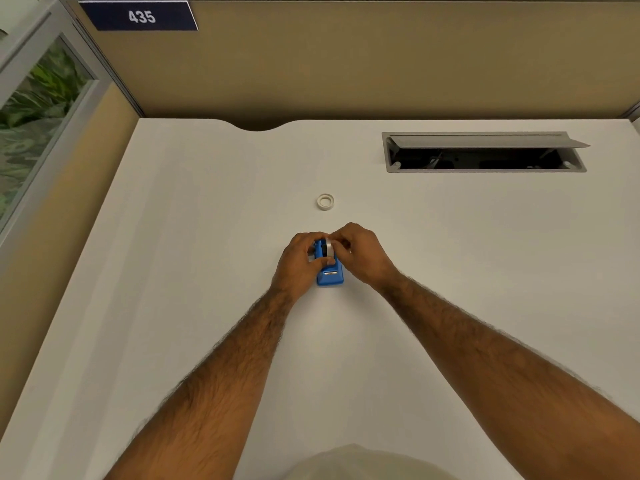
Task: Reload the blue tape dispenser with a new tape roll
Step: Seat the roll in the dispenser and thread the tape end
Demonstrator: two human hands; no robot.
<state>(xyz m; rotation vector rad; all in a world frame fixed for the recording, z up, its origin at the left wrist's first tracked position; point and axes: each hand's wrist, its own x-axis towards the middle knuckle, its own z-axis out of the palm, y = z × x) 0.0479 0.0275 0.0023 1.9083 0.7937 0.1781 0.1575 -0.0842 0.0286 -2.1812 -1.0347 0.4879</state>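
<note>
Seen from above: two bare forearms reaching forward over a white desk [207, 237], meeting at its middle. Between the fingers of both hands, a small blue tape dispenser [329, 276] resting on the desk, its cutter end pointing back toward the wrists and showing below the knuckles. Seated upright in the dispenser, just at the fingertips, a tape roll [328, 248] with a pale outer band and a dark centre. Left hand [300, 261] curled around the dispenser's left side, thumb lying across its top near the roll, fingers closed on the body. Right hand [360, 254] bent in from the right, thumb and fingers pinched together on the roll's right face; exact contact too small to make out. Beyond the fingertips, apart from both hands, a whitish ring [325, 201] lying flat on the desk, probably a tape core. Farther beyond and to the right of the right hand, an open cable hatch [485, 154] set into the desk.
</note>
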